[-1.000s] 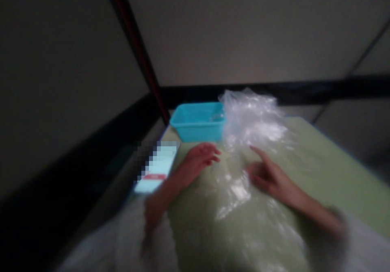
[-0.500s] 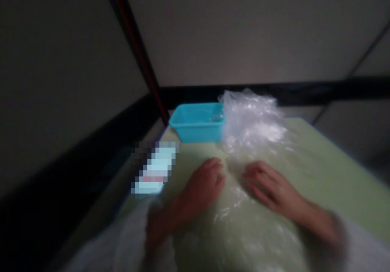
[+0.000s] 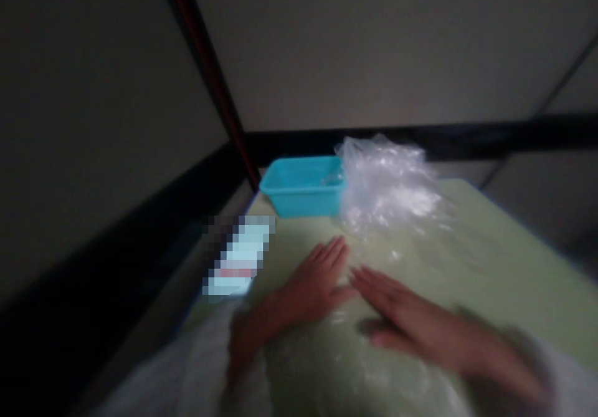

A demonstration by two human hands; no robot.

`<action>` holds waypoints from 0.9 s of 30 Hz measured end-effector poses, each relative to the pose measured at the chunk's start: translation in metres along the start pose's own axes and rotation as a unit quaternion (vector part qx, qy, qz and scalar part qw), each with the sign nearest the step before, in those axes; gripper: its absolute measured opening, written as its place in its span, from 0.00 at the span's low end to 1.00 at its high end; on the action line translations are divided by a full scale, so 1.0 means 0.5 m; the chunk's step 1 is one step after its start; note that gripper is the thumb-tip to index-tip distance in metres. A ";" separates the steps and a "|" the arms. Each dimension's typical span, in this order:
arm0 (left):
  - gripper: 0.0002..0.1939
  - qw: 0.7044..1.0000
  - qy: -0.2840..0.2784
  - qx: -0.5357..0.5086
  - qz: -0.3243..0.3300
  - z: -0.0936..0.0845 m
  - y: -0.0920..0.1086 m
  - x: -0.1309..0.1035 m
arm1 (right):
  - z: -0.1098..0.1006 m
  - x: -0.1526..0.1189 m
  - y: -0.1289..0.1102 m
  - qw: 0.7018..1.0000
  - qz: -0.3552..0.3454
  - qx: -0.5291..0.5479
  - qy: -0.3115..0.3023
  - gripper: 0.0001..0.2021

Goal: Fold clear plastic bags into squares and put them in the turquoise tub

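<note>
A clear plastic bag (image 3: pixel 355 367) lies spread over the near part of the table, its shine showing below and between my hands. My left hand (image 3: pixel 317 280) rests flat on the bag's far part, fingers stretched forward and thumb pointing right. My right hand (image 3: pixel 397 317) is stretched out beside it, fingers pointing left toward the left thumb, its own thumb apart. Neither hand grips anything. Blur hides the bag's exact edges.
A turquoise plastic basin (image 3: pixel 306 204) stands at the table's far left, with something clear inside. Against its right side sits a pile of clear plastic bags (image 3: pixel 387 186). A pixelated pale sheet-like thing (image 3: pixel 240 258) lies at the left edge of the greenish table (image 3: pixel 504 249).
My left hand has opened from curled fingers to a flat, stretched pose. My right hand has moved left and nearer to me, its fingers straightening.
</note>
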State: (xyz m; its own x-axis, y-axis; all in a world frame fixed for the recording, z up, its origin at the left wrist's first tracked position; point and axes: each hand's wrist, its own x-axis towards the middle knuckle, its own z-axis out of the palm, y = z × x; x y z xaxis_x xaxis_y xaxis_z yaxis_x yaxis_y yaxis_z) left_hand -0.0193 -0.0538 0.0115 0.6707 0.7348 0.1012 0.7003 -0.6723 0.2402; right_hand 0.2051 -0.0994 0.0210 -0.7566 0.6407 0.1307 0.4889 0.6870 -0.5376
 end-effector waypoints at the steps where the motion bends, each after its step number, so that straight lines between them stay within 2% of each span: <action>1: 0.35 1.000 0.013 0.002 -0.005 -0.003 0.004 0.001 | -0.007 0.003 -0.004 1.000 0.014 0.005 0.021 0.30; 4: 0.27 0.996 0.085 0.004 -0.017 -0.011 0.027 -0.001 | -0.029 0.016 0.004 0.994 0.051 -0.004 0.099 0.21; 6: 0.22 0.994 0.108 -0.014 0.016 -0.012 0.050 -0.008 | -0.038 0.022 0.023 0.992 0.048 -0.014 0.117 0.20; 9: 0.22 0.992 0.068 -0.064 0.085 -0.007 0.082 -0.023 | -0.043 0.029 0.054 0.993 0.027 -0.015 0.111 0.20; 13: 0.31 0.982 -0.027 -0.080 0.168 0.004 0.102 -0.036 | -0.039 0.041 0.078 0.998 -0.012 -0.011 0.062 0.22; 15: 0.34 0.978 -0.051 -0.074 0.189 0.006 0.105 -0.036 | -0.036 0.047 0.084 0.999 -0.034 -0.024 0.029 0.23; 20: 0.37 0.974 -0.047 -0.065 0.214 0.006 0.105 -0.038 | -0.029 0.048 0.102 0.995 -0.039 -0.089 -0.002 0.27; 24: 0.36 0.971 -0.051 -0.071 0.221 0.004 0.105 -0.044 | -0.031 0.044 0.123 0.991 -0.021 -0.131 0.003 0.28; 27: 0.35 0.968 -0.069 -0.076 0.230 0.001 0.105 -0.048 | -0.039 0.040 0.138 0.987 0.004 -0.161 0.029 0.28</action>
State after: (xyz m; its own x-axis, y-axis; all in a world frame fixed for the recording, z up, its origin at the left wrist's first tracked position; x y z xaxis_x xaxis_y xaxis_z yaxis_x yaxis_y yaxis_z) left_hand 0.0014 -0.1068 0.0210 0.9363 0.3355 0.1037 0.2833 -0.8962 0.3413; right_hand 0.2319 -0.0326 0.0027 -0.7305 0.6588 0.1799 0.6146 0.7490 -0.2474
